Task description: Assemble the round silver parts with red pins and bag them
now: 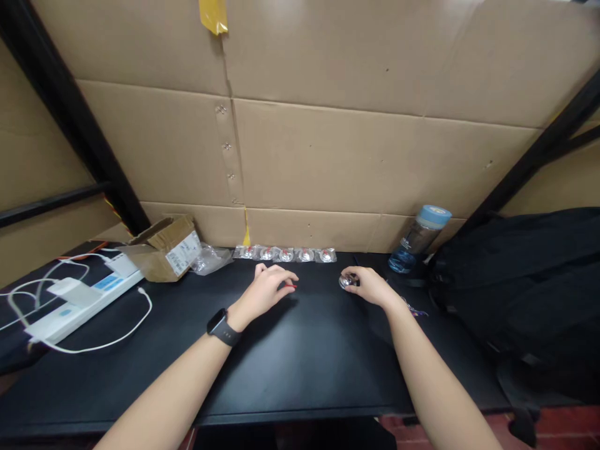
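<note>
My left hand, with a dark watch on its wrist, is over the middle of the black table. Its thumb and fingertips pinch a small red piece, too small to name. On the right, my right hand has its fingers closed around a shiny round silver object at the table surface; the fingers cover part of it. Behind both hands, several clear packets with round silver and red contents lie in a row along the cardboard wall.
An opened cardboard box and crumpled clear plastic are at the back left. A white power strip with chargers and cables lies at the left. To the right stand a blue-lidded bottle and a black backpack.
</note>
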Available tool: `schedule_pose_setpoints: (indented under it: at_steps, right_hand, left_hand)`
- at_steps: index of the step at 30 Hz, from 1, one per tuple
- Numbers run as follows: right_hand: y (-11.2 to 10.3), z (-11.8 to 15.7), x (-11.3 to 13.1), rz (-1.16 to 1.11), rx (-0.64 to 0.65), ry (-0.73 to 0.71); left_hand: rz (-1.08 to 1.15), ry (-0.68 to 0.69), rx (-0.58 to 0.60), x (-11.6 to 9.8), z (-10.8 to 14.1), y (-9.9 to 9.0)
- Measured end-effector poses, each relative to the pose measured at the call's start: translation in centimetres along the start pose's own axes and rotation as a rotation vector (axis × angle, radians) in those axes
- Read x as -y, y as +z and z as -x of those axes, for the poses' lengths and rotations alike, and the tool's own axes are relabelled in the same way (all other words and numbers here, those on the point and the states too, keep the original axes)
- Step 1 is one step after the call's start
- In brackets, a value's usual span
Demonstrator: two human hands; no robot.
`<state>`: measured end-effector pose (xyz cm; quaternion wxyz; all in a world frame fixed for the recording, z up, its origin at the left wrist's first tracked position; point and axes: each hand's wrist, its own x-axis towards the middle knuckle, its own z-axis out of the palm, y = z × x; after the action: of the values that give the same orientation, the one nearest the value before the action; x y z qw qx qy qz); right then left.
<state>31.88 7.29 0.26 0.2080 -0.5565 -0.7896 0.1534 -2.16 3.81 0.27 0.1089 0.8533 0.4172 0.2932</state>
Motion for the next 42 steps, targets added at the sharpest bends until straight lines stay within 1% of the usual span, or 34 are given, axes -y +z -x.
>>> schedule_pose_setpoints:
  at_steps: [3,6,8,11,13,15,18,23,25,32,35,38,40,42]
  right_hand:
    - [-0.6,0.3,1.2,-0.054,-0.058,-0.079]
    - [-0.1,0.6,3.6,-0.203,-0.113,-0.196]
    - [0.9,0.8,5.7,-0.301,-0.149,-0.266]
    - [3.0,1.3,8.3,-0.408,-0.185,-0.324]
    - [4.4,1.6,9.5,-0.477,-0.203,-0.354]
    - [5.5,1.8,10.1,-0.516,-0.217,-0.371]
    - [6.4,1.9,10.5,-0.544,-0.228,-0.374]
    - [6.4,1.8,10.6,-0.610,-0.218,-0.362]
    - [6.4,1.8,10.5,-0.635,-0.211,-0.355]
    - [6.9,1.7,10.2,-0.749,-0.178,-0.274]
    - [6.6,1.7,10.2,-0.792,-0.124,-0.262]
    - [6.0,1.9,10.0,-0.722,-0.061,-0.302]
    - [5.8,1.9,9.9,-0.611,-0.087,-0.347]
    - [5.8,1.8,9.7,-0.487,-0.138,-0.391]
  left_hand:
    - [0.043,-0.079,-0.041,-0.6,-0.1,0.4]
    - [0.079,-0.154,-0.080,-1.2,-0.1,0.5]
    - [0.072,-0.155,-0.100,-1.4,-0.1,0.6]
    - [0.025,-0.123,-0.116,-1.6,0.0,1.1]
    - [-0.007,-0.104,-0.120,-1.8,0.1,1.4]
    - [-0.031,-0.076,-0.110,-2.1,0.2,1.7]
    - [-0.036,-0.062,-0.096,-2.6,0.3,1.8]
    - [0.048,-0.186,-0.119,-2.7,0.2,1.7]
    - [0.078,-0.213,-0.122,-2.6,0.1,1.6]
    - [0.088,-0.198,-0.125,-3.2,0.2,1.6]
    - [0.075,-0.201,-0.121,-3.3,0.2,1.6]
    - [0.058,-0.212,-0.125,-3.2,0.2,1.6]
    - [0.049,-0.210,-0.116,-3.1,0.1,1.6]
    - [0.035,-0.197,-0.103,-3.0,0.2,1.7]
